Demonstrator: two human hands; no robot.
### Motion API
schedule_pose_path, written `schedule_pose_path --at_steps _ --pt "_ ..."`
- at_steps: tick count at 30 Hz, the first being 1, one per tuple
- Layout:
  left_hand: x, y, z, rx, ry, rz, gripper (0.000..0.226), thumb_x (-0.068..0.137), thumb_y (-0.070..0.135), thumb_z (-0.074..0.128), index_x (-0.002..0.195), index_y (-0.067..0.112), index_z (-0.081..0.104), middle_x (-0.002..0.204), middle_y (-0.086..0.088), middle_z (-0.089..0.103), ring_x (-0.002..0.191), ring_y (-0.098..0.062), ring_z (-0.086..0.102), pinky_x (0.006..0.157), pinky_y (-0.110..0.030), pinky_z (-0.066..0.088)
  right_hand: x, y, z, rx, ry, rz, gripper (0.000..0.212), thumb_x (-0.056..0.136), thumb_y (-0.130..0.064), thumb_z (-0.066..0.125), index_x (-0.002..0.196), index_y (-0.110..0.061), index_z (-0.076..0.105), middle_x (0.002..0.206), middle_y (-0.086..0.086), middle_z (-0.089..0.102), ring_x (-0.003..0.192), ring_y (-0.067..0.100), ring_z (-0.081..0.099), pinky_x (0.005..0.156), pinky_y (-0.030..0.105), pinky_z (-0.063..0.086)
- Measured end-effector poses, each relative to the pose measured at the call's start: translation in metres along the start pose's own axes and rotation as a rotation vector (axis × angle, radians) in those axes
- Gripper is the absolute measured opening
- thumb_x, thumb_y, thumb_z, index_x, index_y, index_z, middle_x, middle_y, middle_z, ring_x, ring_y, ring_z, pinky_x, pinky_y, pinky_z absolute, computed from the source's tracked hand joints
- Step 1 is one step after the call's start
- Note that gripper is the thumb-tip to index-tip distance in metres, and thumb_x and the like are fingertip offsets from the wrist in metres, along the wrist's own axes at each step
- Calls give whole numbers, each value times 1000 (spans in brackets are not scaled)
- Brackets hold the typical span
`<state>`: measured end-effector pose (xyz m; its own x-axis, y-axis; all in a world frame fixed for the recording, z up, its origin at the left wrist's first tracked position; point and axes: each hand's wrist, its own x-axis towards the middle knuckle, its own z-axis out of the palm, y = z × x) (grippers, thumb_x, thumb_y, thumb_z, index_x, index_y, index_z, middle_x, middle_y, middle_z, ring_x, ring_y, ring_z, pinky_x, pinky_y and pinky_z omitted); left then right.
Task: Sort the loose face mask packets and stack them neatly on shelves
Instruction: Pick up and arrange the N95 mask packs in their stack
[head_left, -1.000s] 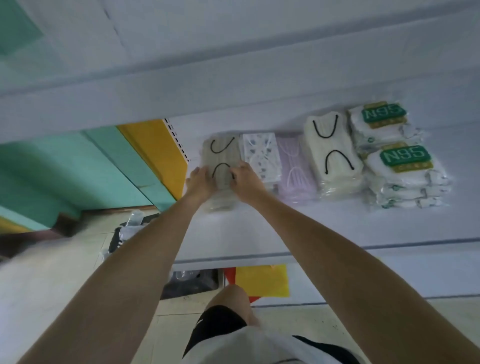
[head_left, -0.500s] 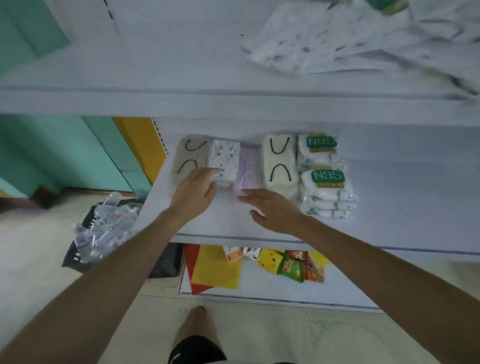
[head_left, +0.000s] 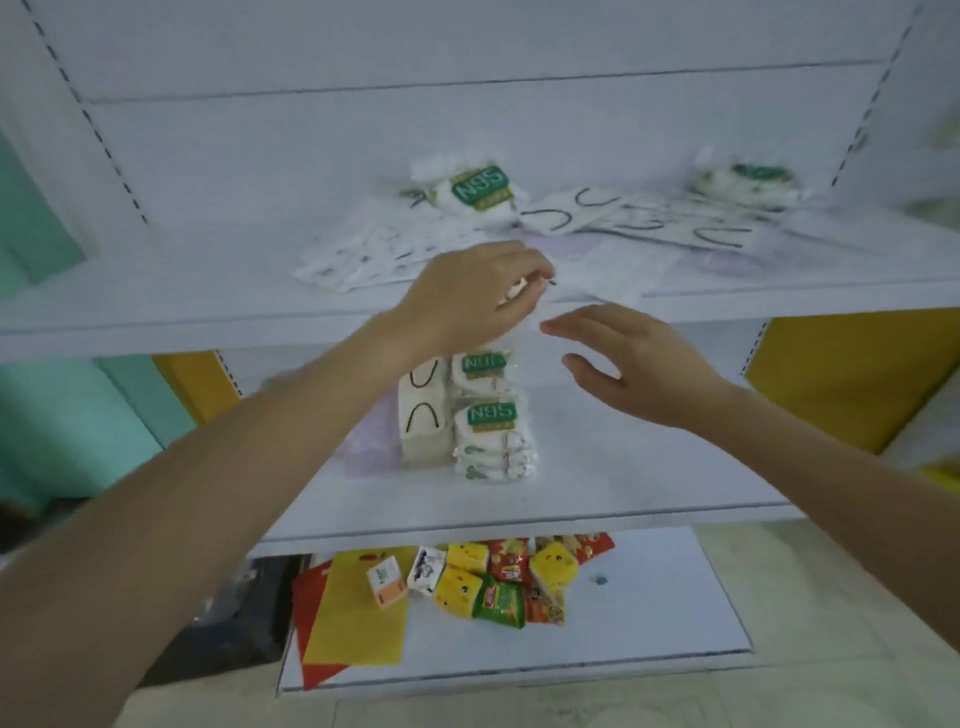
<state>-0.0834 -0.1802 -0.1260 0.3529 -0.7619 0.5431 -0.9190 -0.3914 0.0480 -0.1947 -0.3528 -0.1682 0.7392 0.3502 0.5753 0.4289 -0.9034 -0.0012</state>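
Observation:
Loose mask packets lie scattered on the upper shelf (head_left: 156, 312): patterned white ones (head_left: 363, 254), an N95 packet (head_left: 480, 187), white packets with black ear loops (head_left: 571, 210) and another N95 packet (head_left: 748, 182). My left hand (head_left: 467, 296) is at this shelf's front edge, fingers curled, pinching a white packet (head_left: 597, 270) by its corner. My right hand (head_left: 623, 364) hovers open just below and to the right, touching nothing. On the middle shelf (head_left: 649, 467) stand a cream stack with black loops (head_left: 423, 415) and N95 stacks (head_left: 491, 426). My left forearm hides the stacks further left.
The bottom shelf (head_left: 649, 597) holds several snack packets (head_left: 498, 582) and yellow and red sheets (head_left: 358, 613). Yellow panels (head_left: 841, 374) flank the shelving. A teal wall (head_left: 62, 415) is at the left. The right half of the middle shelf is bare.
Both hands left the stacks on the middle shelf and rose to the upper shelf. My left hand now pinches a loose packet there. The view tilted upward.

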Motion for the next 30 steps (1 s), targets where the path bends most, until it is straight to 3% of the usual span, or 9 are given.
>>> schedule_pose_path --at_steps 7,11,15,16,18,20,23,26,30 --pt "55 -45 22 13 -249 -275 41 100 32 39 138 20 44 139 -6 44 122 -23 46 92 -35 40 5 72 -22 -16 -79 378 41 95 -23 51 135 -13 47 136 8 50 124 27 44 102 32 31" --pt "74 -92 41 -30 -264 -465 45 99 26 43 142 16 38 143 -17 32 128 -30 40 102 -34 34 29 110 -5 -36 -185 419 45 97 -29 48 139 -15 42 143 7 42 133 23 34 106 25 16" --pt "88 -145 47 -46 -314 -576 52 98 29 45 145 13 32 151 -16 26 136 -28 32 109 -34 27 95 149 19 -11 -197 352 45 96 -27 48 138 -13 42 141 8 45 133 22 34 109 29 17" --pt "90 -157 48 -32 -369 -576 47 98 31 45 141 13 39 149 -15 31 133 -27 36 107 -34 30 116 158 26 14 -195 357 46 96 -27 49 139 -14 42 142 9 44 134 23 33 109 31 17" --pt "95 -178 52 23 -450 -546 25 95 34 48 105 13 57 128 -13 53 105 -24 52 87 -32 41 160 173 43 86 -191 391 50 94 -27 52 141 -16 39 143 10 41 134 24 32 110 32 20" --pt "97 -196 51 51 -499 -510 23 93 38 50 85 17 55 100 -5 61 86 -21 55 75 -32 43 200 183 62 177 -209 436 54 92 -26 55 142 -18 36 143 12 38 133 25 34 108 33 25" --pt "98 -218 40 16 -620 -523 31 89 48 55 93 17 61 96 2 65 89 -19 60 83 -35 47 246 197 92 275 -263 503 66 89 -26 61 146 -21 28 143 14 33 128 27 39 97 28 34" --pt "98 -241 23 -39 -711 -551 32 85 48 60 93 18 64 94 3 68 88 -16 63 87 -35 47 273 213 115 342 -356 606 89 82 -35 70 150 -24 13 149 14 23 132 32 34 107 38 33" --pt "103 -270 13 -28 -522 -601 17 90 32 60 90 16 60 91 3 70 69 -6 65 72 -25 44 284 231 131 446 -490 688 110 73 -42 76 150 -25 -1 152 7 24 133 28 34 106 38 33"
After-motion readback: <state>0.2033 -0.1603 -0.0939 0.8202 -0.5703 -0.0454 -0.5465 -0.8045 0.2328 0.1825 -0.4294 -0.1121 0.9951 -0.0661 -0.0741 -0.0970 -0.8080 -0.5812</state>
